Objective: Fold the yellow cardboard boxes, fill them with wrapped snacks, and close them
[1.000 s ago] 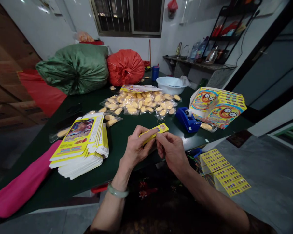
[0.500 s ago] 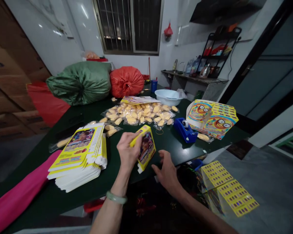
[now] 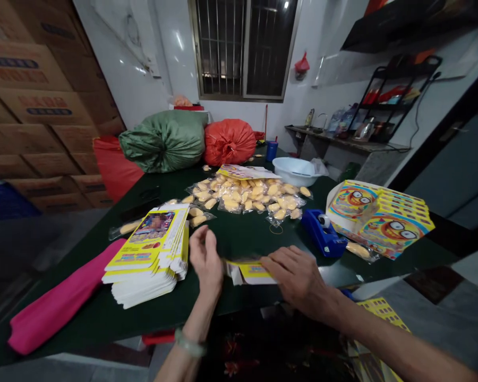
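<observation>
Yellow carton (image 3: 252,272) dropped flat between hands (image 3: 206,261) (image 3: 298,278), beside stacked cartons (image 3: 145,250).

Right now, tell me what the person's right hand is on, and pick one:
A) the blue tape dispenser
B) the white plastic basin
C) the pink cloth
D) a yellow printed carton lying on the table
D. The right hand lies across the end of the yellow printed carton, which sits flat on the dark green table.
</observation>
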`<state>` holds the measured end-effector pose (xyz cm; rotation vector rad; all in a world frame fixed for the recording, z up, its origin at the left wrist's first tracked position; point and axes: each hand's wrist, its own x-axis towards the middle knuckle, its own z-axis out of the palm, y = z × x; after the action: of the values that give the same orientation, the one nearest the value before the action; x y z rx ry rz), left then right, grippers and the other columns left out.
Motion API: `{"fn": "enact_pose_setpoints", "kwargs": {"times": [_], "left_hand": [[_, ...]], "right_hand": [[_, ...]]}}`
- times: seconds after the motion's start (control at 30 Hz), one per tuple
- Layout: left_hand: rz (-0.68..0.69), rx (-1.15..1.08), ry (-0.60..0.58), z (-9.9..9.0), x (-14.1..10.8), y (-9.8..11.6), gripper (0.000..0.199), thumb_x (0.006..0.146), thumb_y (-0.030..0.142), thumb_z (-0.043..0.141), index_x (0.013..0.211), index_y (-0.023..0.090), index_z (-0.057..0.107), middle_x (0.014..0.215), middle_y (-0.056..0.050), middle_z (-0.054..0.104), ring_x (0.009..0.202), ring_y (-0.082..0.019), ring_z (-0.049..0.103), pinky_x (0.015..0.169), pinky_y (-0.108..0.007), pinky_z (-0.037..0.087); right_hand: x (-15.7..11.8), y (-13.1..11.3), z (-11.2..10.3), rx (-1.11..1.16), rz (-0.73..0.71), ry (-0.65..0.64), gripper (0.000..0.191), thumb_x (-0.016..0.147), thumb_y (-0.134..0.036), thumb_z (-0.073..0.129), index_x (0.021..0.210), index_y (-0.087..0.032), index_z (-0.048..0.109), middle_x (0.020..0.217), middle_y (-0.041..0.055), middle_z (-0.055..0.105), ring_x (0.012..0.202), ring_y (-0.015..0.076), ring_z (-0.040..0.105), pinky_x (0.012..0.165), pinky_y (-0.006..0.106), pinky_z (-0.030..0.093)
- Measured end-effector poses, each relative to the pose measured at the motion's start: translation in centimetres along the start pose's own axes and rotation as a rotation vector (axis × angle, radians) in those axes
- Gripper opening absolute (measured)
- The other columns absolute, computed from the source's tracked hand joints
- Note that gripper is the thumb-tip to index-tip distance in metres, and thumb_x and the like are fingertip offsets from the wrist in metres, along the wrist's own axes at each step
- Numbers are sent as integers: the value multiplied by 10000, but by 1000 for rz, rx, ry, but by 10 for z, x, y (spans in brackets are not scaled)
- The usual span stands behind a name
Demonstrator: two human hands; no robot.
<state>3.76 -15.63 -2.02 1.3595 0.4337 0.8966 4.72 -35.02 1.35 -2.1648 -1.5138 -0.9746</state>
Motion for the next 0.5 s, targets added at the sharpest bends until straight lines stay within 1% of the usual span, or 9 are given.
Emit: {"fn": "enact_pose_setpoints", "kwargs": {"times": [0.03, 0.07, 0.1, 0.13, 0.17, 0.23, 0.33, 0.4, 0.5], "left_hand": [[292, 56, -7, -6, -4, 6, 287, 771, 379, 588, 994, 199, 607, 1101, -80, 585, 1097, -223, 548, 943, -405, 459], [580, 130, -102, -12, -8, 11, 260, 793, 340, 580, 1016, 209, 605, 1189, -92, 546, 1165, -241, 515, 973, -429, 442], [790, 220, -241, -17, -11, 16, 243, 791, 306, 601, 1019, 223, 615, 1259, -96, 504, 1201, -254, 494, 970, -430, 449], [923, 313, -332, -21, -13, 20, 243, 789, 268, 618, 1028, 224, 616, 1293, -104, 476, 1205, -256, 492, 947, -416, 470], [980, 380, -378, -24, -14, 22, 233, 792, 222, 618, 1026, 218, 614, 1298, -111, 468, 1182, -245, 512, 914, -392, 493], [955, 437, -361, -26, -10, 21, 246, 809, 154, 591, 1051, 200, 592, 1226, -117, 514, 1084, -205, 569, 835, -333, 525], [874, 335, -164, -24, 2, 13, 301, 807, 97, 573, 1091, 197, 550, 1065, -80, 590, 953, -164, 611, 780, -294, 526], [885, 314, -43, -24, 10, 10, 317, 782, 79, 602, 1065, 211, 546, 1063, -66, 594, 970, -168, 609, 794, -300, 520], [849, 504, -54, -28, 16, 14, 218, 806, 129, 601, 1009, 203, 574, 1131, -89, 579, 1017, -190, 603, 803, -306, 519]], "right_hand": [[8, 3, 0, -7, 45, -31, 249, 901, -100, 374, 863, -139, 617, 709, 51, 631, 623, 153, 528, 580, 285, 315], [17, 5, 1, 8, 84, -74, 252, 889, -90, 384, 821, -150, 619, 677, 40, 614, 593, 148, 509, 563, 280, 296], [26, 7, 2, 49, 114, -127, 242, 879, -92, 403, 791, -158, 619, 666, 34, 607, 585, 143, 505, 557, 274, 288], [35, 9, 3, 110, 141, -186, 221, 874, -110, 427, 775, -160, 618, 672, 31, 610, 590, 137, 509, 557, 267, 287], [44, 11, 4, 178, 167, -247, 195, 873, -136, 453, 768, -157, 616, 685, 30, 618, 595, 129, 512, 557, 259, 285], [62, 13, 7, 313, 224, -355, 155, 866, -175, 491, 755, -148, 596, 695, 25, 622, 595, 110, 504, 553, 244, 273], [86, 18, 17, 487, 351, -476, 167, 841, -178, 516, 676, -151, 515, 615, -15, 549, 546, 76, 437, 526, 229, 226], [97, 21, 26, 584, 419, -512, 222, 833, -191, 521, 626, -156, 447, 565, -39, 472, 518, 61, 386, 511, 224, 202], [108, 23, 37, 679, 428, -494, 253, 840, -210, 507, 608, -157, 421, 560, -45, 431, 516, 57, 350, 504, 219, 200]]}}
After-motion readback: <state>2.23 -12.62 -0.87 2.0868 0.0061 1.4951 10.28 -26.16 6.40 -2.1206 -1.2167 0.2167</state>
